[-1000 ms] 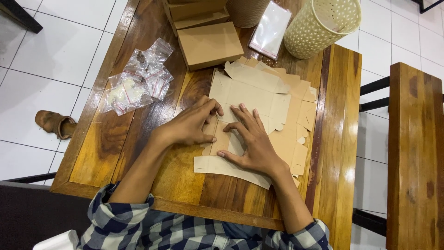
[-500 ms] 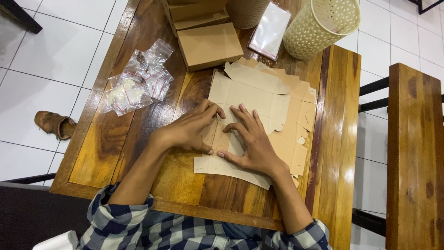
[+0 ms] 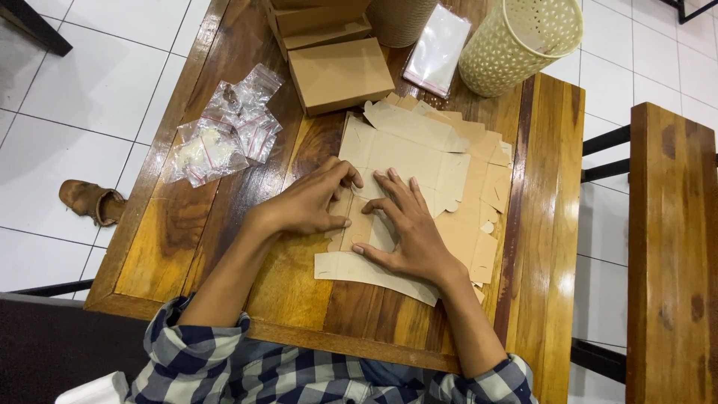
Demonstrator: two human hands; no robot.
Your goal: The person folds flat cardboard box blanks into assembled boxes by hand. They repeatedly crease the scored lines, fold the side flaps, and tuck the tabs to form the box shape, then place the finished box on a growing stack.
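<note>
Both hands rest on a flat, unfolded cardboard box blank (image 3: 419,161) that tops a loose stack of the same tan blanks (image 3: 486,224) on the wooden desk (image 3: 187,232), right of its middle. The left hand (image 3: 307,203) lies on the blank's left edge with its fingers curled; thumb and fingertips pinch a narrow side flap near the middle of the sheet. The right hand (image 3: 407,228) lies palm down just beside it, fingers spread and pressed flat on the cardboard, its fingertips almost meeting those of the left hand. The near flap of the blank (image 3: 359,269) juts out toward the person from under the right wrist.

On the far left part of the desk lies a heap of small clear zip bags (image 3: 224,135). A folded brown cardboard box (image 3: 340,75) stands at the far side, with another open box (image 3: 318,22) behind it. Right of these lie a clear plastic sleeve (image 3: 437,49) and a cream perforated basket (image 3: 520,45). A brown sandal (image 3: 90,200) sits on the white tiled floor (image 3: 67,112) to the left, and a wooden bench (image 3: 669,254) stands to the right.
</note>
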